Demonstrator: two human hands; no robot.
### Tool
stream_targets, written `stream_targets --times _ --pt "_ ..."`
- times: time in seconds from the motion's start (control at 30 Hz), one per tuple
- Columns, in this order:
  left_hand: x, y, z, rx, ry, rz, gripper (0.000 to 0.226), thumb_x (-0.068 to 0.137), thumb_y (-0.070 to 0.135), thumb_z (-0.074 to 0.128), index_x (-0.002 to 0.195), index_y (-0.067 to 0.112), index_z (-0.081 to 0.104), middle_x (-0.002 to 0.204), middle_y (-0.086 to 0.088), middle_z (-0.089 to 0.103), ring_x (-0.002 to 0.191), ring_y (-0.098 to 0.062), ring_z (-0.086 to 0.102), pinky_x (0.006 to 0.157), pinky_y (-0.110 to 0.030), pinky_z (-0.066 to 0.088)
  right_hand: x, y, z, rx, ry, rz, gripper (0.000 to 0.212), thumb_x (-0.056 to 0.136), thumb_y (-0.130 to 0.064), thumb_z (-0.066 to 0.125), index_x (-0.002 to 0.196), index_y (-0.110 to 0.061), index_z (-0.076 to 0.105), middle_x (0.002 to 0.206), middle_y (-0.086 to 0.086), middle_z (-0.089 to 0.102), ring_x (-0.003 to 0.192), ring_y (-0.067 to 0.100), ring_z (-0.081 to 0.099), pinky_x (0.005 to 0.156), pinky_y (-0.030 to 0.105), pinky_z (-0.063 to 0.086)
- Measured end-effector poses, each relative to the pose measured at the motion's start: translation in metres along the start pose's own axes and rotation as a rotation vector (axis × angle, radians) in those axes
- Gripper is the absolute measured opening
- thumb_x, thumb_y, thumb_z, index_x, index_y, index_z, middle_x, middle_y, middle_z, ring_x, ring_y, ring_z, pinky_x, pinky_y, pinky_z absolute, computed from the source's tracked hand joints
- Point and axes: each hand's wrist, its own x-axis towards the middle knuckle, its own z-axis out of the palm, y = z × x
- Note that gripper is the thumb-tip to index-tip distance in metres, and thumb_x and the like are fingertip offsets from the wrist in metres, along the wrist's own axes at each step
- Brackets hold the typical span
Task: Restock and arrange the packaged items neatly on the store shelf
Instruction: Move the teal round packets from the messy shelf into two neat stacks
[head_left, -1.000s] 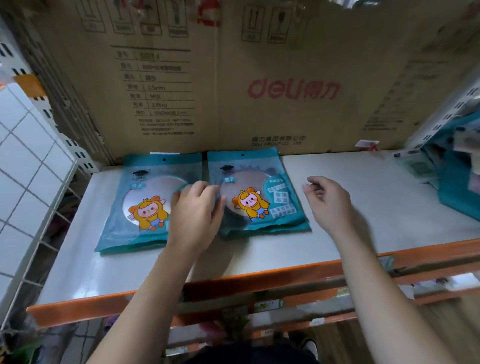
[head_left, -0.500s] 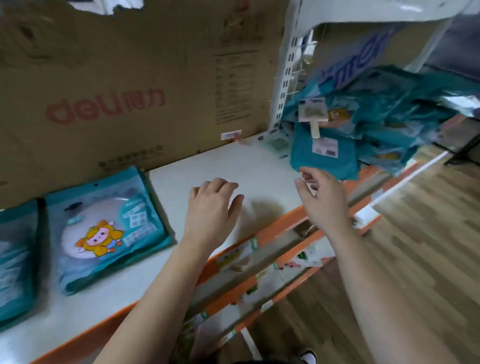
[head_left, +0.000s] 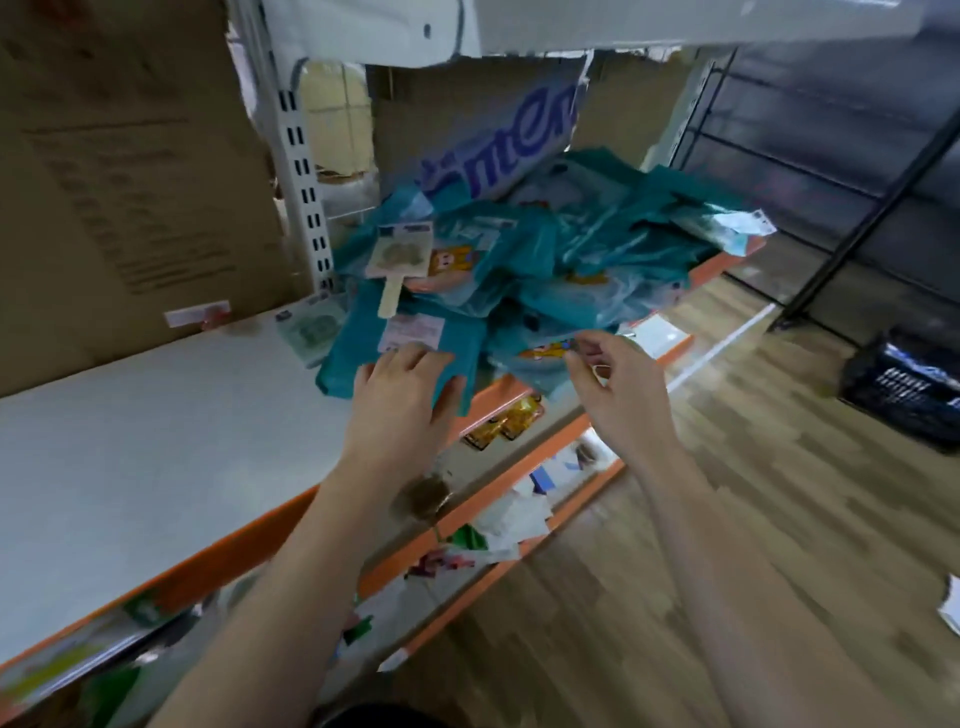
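Note:
A loose heap of teal packets (head_left: 545, 260) lies on the right end of the white shelf (head_left: 156, 441). The nearest teal packet (head_left: 410, 338) lies back side up with a white label. My left hand (head_left: 402, 395) rests flat on its front corner, fingers spread, not closed around it. My right hand (head_left: 615, 384) hovers at the heap's front edge with fingers slightly curled, touching or just short of a packet with a cartoon print (head_left: 540, 351); it holds nothing that I can see. The two packets laid out earlier are out of view.
A large cardboard carton (head_left: 119, 182) backs the shelf. A slotted white upright (head_left: 304, 171) divides the bays. A pale paddle-shaped item (head_left: 397, 265) lies on the heap. Lower orange-edged shelves (head_left: 498, 499) hold mixed goods. A dark crate (head_left: 904, 389) stands on the wood floor at right.
My view has swung right, from the two laid-out packets to the heap. Both hands moved right; the left one landed on the nearest packet, the right one reached the heap's edge.

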Motion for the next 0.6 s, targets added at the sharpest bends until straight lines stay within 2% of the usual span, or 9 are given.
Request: stream_targets --times 0.1,0.2,0.43,0.53,0.6 --pt "0.026 0.018 0.017 -0.002 -0.001 -0.012 0.033 0.095 0.035 0.052 0.119 0.015 0.064 0.116 -0.007 0.064 0.106 -0.031 0.059 0.090 -0.044 0.040 0.022 0.027 -0.008 0.016 -0.007 0.027 0.033 0.095 -0.024 0.059 0.124 -0.007 0.062 0.111 0.007 0.066 0.102 0.018 0.061 0.090 0.029 0.048" --pt "0.054 0.028 0.033 -0.002 -0.003 -0.016 0.033 0.096 0.035 0.050 0.120 0.015 0.063 0.117 -0.008 0.064 0.108 -0.030 0.058 0.092 -0.044 0.042 0.045 0.050 -0.011 0.035 -0.009 0.044 0.033 0.095 -0.024 0.059 0.124 -0.006 0.062 0.108 0.009 0.066 0.101 0.023 0.061 0.090 0.039 0.050" --pt "0.137 0.047 0.073 -0.027 0.018 -0.040 0.037 0.098 0.035 0.048 0.125 0.013 0.060 0.123 -0.012 0.061 0.116 -0.034 0.053 0.096 -0.047 0.038 0.124 0.101 -0.014 0.020 -0.021 0.046 0.027 0.095 -0.026 0.058 0.116 -0.010 0.066 0.105 0.006 0.070 0.094 0.021 0.064 0.084 0.036 0.051" --pt "0.168 0.050 0.085 -0.025 0.019 -0.055 0.037 0.098 0.035 0.048 0.125 0.012 0.060 0.122 -0.012 0.061 0.113 -0.034 0.053 0.096 -0.048 0.040 0.162 0.117 -0.012 0.036 -0.026 0.064 0.026 0.095 -0.023 0.057 0.101 -0.001 0.069 0.091 0.019 0.068 0.085 0.029 0.062 0.080 0.041 0.048" --pt "0.183 0.053 0.092 -0.014 0.027 -0.071 0.037 0.098 0.034 0.049 0.125 0.012 0.060 0.124 -0.012 0.061 0.114 -0.034 0.054 0.099 -0.047 0.039 0.188 0.124 -0.007 0.009 -0.041 0.080 0.029 0.094 -0.019 0.055 0.092 0.008 0.063 0.086 0.028 0.063 0.080 0.037 0.057 0.073 0.040 0.041"
